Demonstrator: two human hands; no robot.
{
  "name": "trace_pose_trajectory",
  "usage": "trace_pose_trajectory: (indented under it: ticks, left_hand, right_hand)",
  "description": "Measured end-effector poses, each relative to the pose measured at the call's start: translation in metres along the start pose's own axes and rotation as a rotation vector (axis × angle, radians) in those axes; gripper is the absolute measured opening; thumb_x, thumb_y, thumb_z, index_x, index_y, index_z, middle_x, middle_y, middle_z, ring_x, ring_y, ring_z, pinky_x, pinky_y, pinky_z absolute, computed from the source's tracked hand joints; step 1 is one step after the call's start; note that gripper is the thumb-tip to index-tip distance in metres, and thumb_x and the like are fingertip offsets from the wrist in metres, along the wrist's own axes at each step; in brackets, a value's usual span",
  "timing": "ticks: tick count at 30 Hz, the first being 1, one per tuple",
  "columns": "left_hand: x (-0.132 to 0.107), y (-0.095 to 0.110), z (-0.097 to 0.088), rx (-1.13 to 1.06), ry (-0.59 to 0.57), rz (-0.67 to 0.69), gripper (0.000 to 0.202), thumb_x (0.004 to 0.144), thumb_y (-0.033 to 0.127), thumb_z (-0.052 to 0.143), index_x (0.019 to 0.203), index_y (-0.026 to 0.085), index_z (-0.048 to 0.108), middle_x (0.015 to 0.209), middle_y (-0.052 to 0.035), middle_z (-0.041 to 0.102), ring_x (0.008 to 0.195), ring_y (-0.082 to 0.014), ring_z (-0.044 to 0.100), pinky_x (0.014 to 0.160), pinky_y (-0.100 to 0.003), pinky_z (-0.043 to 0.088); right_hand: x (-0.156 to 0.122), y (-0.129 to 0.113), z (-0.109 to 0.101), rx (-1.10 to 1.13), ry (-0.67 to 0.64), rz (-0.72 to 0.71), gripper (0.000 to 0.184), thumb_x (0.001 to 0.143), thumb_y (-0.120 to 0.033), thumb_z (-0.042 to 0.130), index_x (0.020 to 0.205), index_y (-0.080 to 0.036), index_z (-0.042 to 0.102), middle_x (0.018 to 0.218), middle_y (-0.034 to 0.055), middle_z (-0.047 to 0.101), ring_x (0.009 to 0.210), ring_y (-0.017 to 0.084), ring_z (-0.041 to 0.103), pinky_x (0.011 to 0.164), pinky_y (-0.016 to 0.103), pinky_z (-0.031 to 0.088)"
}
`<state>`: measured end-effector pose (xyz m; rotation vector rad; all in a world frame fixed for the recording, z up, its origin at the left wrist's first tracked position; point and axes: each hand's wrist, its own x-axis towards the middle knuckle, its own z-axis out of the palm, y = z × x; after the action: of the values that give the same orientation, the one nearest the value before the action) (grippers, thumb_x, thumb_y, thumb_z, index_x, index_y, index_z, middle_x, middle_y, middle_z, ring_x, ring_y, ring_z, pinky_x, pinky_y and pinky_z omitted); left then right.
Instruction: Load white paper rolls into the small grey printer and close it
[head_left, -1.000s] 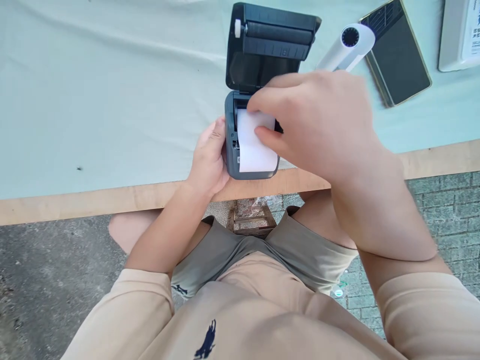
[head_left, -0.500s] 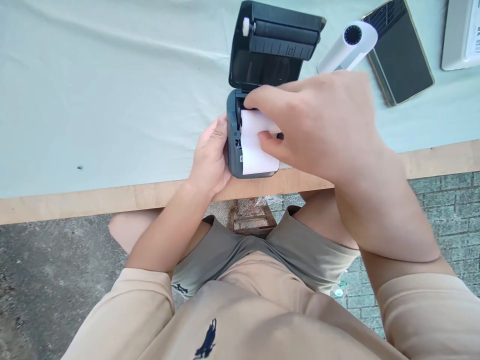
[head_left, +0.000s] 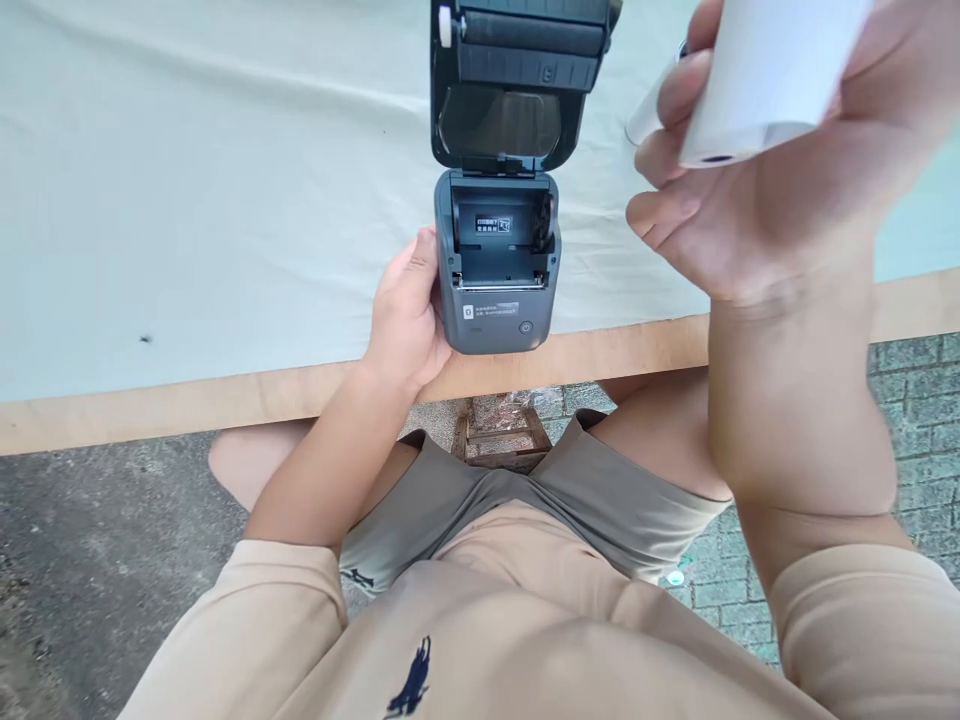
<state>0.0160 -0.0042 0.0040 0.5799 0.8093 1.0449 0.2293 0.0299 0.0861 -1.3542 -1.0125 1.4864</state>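
A dark grey portable label printer (head_left: 498, 325) sits at the table's near edge with its lid (head_left: 517, 80) swung up. Its paper bay is bare inside, showing a small printed label on the floor of the bay. My left hand (head_left: 409, 310) grips the printer along its left side; some of the fingers are hidden beneath it. Raised at the upper right, my right hand (head_left: 750, 220) is closed around a white paper roll (head_left: 780, 75), its core hole facing down toward me.
Behind my right hand, part of another white roll (head_left: 646, 118) shows on the pale cloth (head_left: 225, 180). The table's wooden edge (head_left: 187, 390) runs across in front of my lap. A small wooden stool (head_left: 499, 445) stands on the ground below.
My right hand has lifted the paper roll out of the printer and carried it up to the right, turning palm up. The printer has shifted slightly left in my left hand.
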Motion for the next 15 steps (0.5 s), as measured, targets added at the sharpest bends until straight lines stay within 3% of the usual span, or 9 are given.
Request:
trace_pose_trajectory:
  ticks: [4,10,15]
  left_hand:
    - [0.0,0.002,0.003,-0.004,-0.005,-0.003,0.036,0.098,0.042,0.038,0.097,0.019,0.065,0.122,-0.0086,0.071,0.125,-0.0247,0.062,0.108,-0.04,0.052]
    - [0.0,0.002,0.002,0.001,-0.014,-0.004,0.035,0.096,0.047,0.043,0.096,0.019,0.065,0.125,-0.0074,0.07,0.126,-0.0254,0.062,0.108,-0.04,0.053]
    - [0.001,-0.001,-0.001,-0.013,0.005,0.016,0.037,0.098,0.043,0.041,0.099,0.018,0.068,0.111,-0.0049,0.074,0.113,-0.0214,0.068,0.107,-0.039,0.053]
  right_hand:
    - [0.009,0.009,-0.004,0.137,0.124,0.085,0.025,0.054,-0.033,0.044,0.077,-0.025,0.046,0.081,0.0031,0.041,0.066,0.012,0.037,0.046,0.026,0.028]
    - [0.016,0.029,-0.009,0.084,0.186,-0.088,0.038,0.044,-0.032,0.065,0.075,-0.026,0.045,0.079,-0.0005,0.036,0.07,0.012,0.038,0.054,0.027,0.036]
    - [0.01,0.033,-0.027,-0.017,0.233,-0.286,0.04,0.048,-0.032,0.066,0.081,-0.029,0.044,0.082,-0.0008,0.041,0.069,0.014,0.047,0.054,0.031,0.041]
